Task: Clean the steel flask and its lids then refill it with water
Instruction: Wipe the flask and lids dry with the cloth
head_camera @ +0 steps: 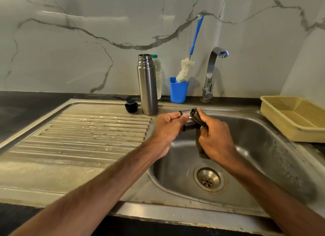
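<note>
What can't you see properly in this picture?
Head view:
- The steel lid: mostly covered by the left hand, right hand and dark cloth.
- The plastic bottle: mostly behind the flask.
- Inside the flask: hidden by its own wall.
- The basket: cut off by the right edge.
- The brush: its tip is down inside the blue cup.

wall: glossy grey-veined marble | countertop: dark, perhaps stone

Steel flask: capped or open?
Open: steel flask stands upright with bare threaded neck; a black stopper sits beside it on the drainboard.
</note>
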The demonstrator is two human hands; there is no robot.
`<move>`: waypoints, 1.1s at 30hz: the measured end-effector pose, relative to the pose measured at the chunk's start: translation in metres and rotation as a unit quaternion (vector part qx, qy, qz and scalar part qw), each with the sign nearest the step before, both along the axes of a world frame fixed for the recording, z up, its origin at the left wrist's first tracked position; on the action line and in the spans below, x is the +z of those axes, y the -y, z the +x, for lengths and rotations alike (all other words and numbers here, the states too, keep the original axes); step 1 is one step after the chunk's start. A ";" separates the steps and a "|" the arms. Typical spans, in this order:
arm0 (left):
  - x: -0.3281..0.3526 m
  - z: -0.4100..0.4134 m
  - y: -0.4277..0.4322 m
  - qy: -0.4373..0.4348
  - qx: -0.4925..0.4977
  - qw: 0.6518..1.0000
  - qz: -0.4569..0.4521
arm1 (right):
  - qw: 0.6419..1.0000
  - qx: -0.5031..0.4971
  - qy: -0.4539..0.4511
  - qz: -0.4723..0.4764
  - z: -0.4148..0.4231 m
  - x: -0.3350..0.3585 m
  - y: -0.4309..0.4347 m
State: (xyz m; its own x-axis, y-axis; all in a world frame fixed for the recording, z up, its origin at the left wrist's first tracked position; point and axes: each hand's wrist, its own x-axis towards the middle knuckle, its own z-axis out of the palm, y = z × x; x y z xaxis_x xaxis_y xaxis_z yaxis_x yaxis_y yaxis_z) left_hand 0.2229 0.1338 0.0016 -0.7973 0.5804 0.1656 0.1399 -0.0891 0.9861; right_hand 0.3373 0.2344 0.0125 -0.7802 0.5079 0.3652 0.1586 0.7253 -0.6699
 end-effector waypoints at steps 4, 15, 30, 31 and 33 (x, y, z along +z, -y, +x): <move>0.010 0.008 0.000 0.045 -0.027 0.998 0.026 | 1.000 -0.009 0.021 -0.006 0.005 0.003 -0.015; 0.009 -0.001 0.005 0.012 -0.036 0.999 -0.003 | 0.999 0.000 0.039 0.004 0.003 -0.001 -0.015; 0.006 -0.011 0.009 -0.028 -0.046 0.998 -0.028 | 0.999 0.020 0.030 0.023 0.003 0.002 -0.011; 0.008 -0.009 0.008 -0.030 -0.055 0.997 -0.041 | 0.999 0.019 0.038 0.017 0.003 0.003 -0.013; 0.007 -0.006 0.006 -0.044 -0.061 0.996 -0.051 | 0.998 0.023 0.050 0.021 0.006 0.003 -0.017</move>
